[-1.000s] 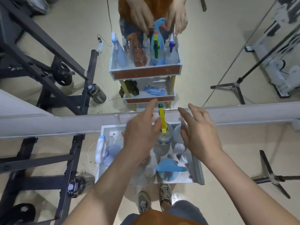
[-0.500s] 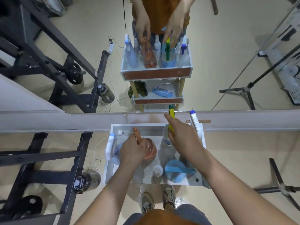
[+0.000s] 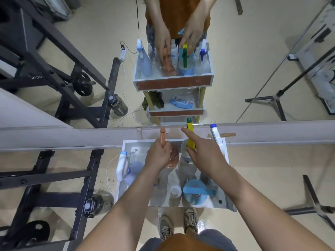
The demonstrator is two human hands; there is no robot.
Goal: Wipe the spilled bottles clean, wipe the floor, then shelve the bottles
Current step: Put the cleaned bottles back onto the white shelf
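Below me stands a white shelf tray (image 3: 126, 144) against a wall mirror, holding several spray bottles. My left hand (image 3: 158, 156) grips the neck of the orange spray bottle (image 3: 173, 156), whose nozzle points toward the mirror. My right hand (image 3: 204, 154) holds the yellow-headed spray bottle (image 3: 190, 136), index finger stretched out along it. A white-headed bottle (image 3: 122, 165) leans at the tray's left edge. A blue-headed bottle (image 3: 195, 192) and a small clear bottle (image 3: 175, 192) stand at the front. Another white sprayer (image 3: 215, 134) sits at the back right.
The mirror (image 3: 235, 69) reflects the shelf, its lower tiers and my arms. A black metal rack (image 3: 54, 178) stands on the left with a dark jug (image 3: 97, 203) beside it. A tripod leg (image 3: 311, 200) lies on the right. My shoes (image 3: 178, 223) are on a wet-looking patch of floor.
My left hand dropped from the yellow-headed bottle to the orange bottle and gripped its neck. My right hand moved in and took hold of the yellow-headed bottle. The camera shifted slightly.
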